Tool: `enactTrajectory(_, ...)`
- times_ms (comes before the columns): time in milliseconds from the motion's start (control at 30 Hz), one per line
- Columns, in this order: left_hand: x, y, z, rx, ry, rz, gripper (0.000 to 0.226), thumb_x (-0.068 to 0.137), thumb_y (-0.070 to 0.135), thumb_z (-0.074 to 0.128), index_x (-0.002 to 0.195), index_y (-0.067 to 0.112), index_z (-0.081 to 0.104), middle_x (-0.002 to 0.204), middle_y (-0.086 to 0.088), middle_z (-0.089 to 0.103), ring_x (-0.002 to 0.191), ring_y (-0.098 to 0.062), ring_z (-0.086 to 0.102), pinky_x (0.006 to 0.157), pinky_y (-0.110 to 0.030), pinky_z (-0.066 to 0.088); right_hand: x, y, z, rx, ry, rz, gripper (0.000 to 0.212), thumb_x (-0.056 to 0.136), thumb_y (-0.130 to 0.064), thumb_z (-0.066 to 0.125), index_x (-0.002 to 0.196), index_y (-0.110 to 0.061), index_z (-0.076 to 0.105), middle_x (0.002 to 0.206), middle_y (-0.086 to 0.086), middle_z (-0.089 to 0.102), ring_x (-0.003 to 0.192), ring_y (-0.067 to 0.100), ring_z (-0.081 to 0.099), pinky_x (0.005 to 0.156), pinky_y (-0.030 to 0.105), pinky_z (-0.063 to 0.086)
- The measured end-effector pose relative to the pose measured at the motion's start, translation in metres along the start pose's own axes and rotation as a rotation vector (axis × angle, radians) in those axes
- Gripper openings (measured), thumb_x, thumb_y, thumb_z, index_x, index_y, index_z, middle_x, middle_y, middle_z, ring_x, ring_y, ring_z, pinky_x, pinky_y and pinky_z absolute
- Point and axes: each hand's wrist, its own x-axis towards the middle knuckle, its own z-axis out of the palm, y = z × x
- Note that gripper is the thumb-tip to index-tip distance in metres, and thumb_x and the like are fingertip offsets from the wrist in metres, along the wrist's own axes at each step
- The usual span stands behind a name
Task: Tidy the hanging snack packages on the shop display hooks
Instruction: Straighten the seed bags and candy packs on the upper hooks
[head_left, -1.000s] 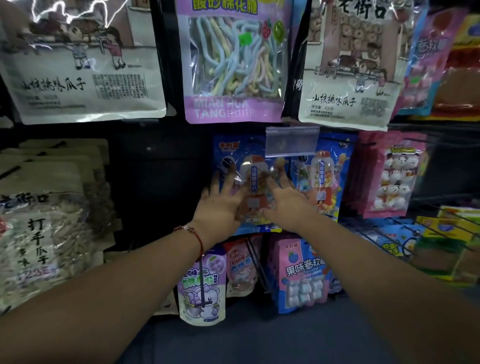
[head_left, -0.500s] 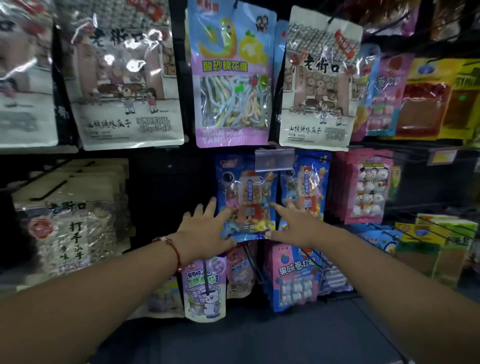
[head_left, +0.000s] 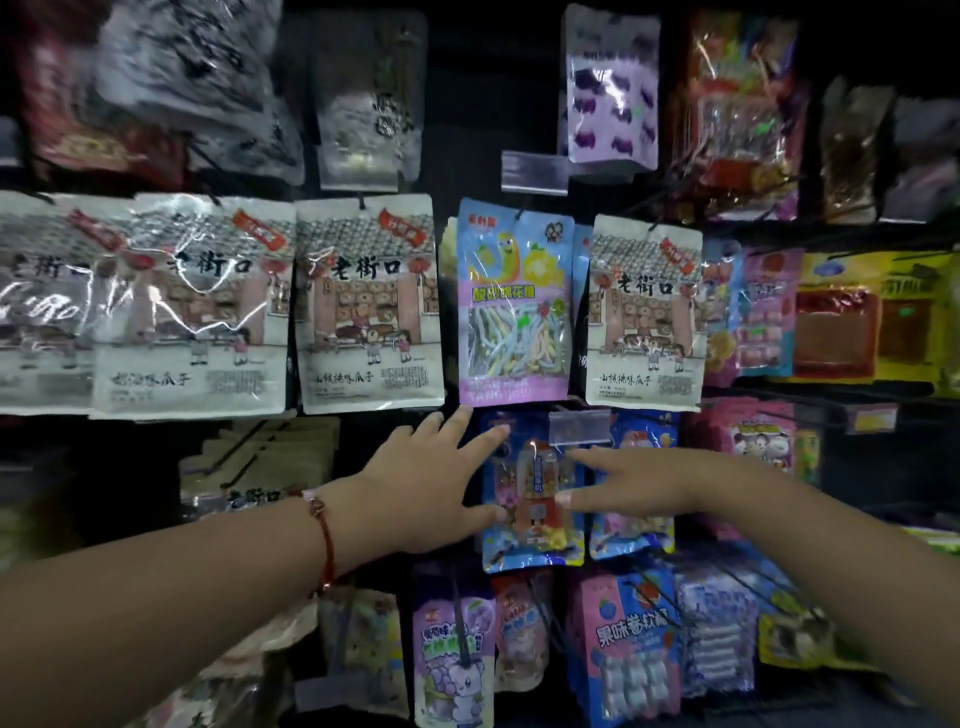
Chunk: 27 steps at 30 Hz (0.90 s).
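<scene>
At the centre of the frame a blue packet (head_left: 532, 499) hangs from a display hook, a clear price tag holder (head_left: 579, 427) over its top right corner. The left hand (head_left: 426, 488) comes in from the lower left with fingers spread and straight; its thumb tip lies at the packet's left edge low down and its index tip touches the upper left corner, so the palm stays off to the left over the dark backing. A red cord bracelet (head_left: 324, 540) circles that wrist. The right hand (head_left: 639, 480) comes in from the lower right, also with fingers straight and apart: the index tip reaches the packet just under the tag holder and the thumb tip rests on its right middle. Neither hand curls round or pinches anything. Just right of the packet, partly behind the right hand, hangs a second blue packet (head_left: 641, 525). Directly above is a purple candy bag (head_left: 514, 306) with pale twisted strips, flanked by white seed bags (head_left: 371, 306) on its left and another white bag (head_left: 644, 312) on its right. Below the hands hang a purple bear packet (head_left: 452, 660) and a pink and blue packet (head_left: 631, 649). To the right of the frame are pink packets (head_left: 753, 447) and yellow packets (head_left: 878, 317); the top row is too blurred to read.
</scene>
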Motion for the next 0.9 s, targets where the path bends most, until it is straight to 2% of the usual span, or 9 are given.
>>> enactTrajectory(133,-0.001,-0.01,-0.035,0.036,0.068,0.012,0.088,0.091,0.077,0.033,0.157,0.04,-0.011,0.168,-0.007,-0.009,0.153,-0.033,0.008,0.12,-0.049,0.023,-0.023,-0.003,-0.038,0.005,0.04,0.013,0.084,0.092,-0.07,0.042,0.159,-0.035,0.006,0.167,-0.009,0.009,0.152,0.019,0.018,0.122,0.045,0.018)
enactTrajectory(500,0.091,0.003,-0.108,0.08,0.212,0.001,0.088,0.092,0.072,0.041,0.158,0.035,-0.003,0.167,-0.013,-0.001,0.15,-0.036,0.017,0.114,-0.053,0.031,-0.032,0.044,-0.112,0.023,0.243,0.154,0.085,0.091,-0.072,0.043,0.159,-0.035,0.01,0.167,-0.002,0.008,0.153,0.026,0.012,0.124,0.048,0.01)
enactTrajectory(700,0.145,0.021,-0.12,-0.037,0.277,-0.011,0.08,0.094,0.06,0.047,0.158,0.031,0.009,0.162,-0.011,0.023,0.144,-0.035,0.031,0.109,-0.052,0.037,-0.009,0.088,-0.131,0.2,0.367,0.179,0.088,0.091,-0.067,0.051,0.159,-0.033,0.005,0.168,0.0,0.005,0.153,0.027,0.013,0.123,0.047,0.016)
enactTrajectory(800,0.172,0.026,-0.116,-0.023,0.276,-0.022,0.081,0.094,0.063,0.046,0.158,0.033,0.008,0.159,-0.012,0.029,0.139,-0.035,0.039,0.109,-0.051,0.041,0.006,0.106,-0.132,0.261,0.432,0.211,0.089,0.093,-0.063,0.052,0.16,-0.031,0.003,0.167,0.004,0.009,0.152,0.03,0.019,0.12,0.044,0.02)
enactTrajectory(900,0.196,0.029,-0.111,-0.099,0.253,-0.022,0.079,0.094,0.062,0.047,0.158,0.034,0.01,0.152,-0.012,0.037,0.132,-0.033,0.047,0.102,-0.048,0.046,0.025,0.119,-0.129,0.417,0.526,0.233,0.088,0.096,-0.055,0.053,0.16,-0.026,0.0,0.166,0.011,0.016,0.149,0.034,0.024,0.118,0.045,0.024)
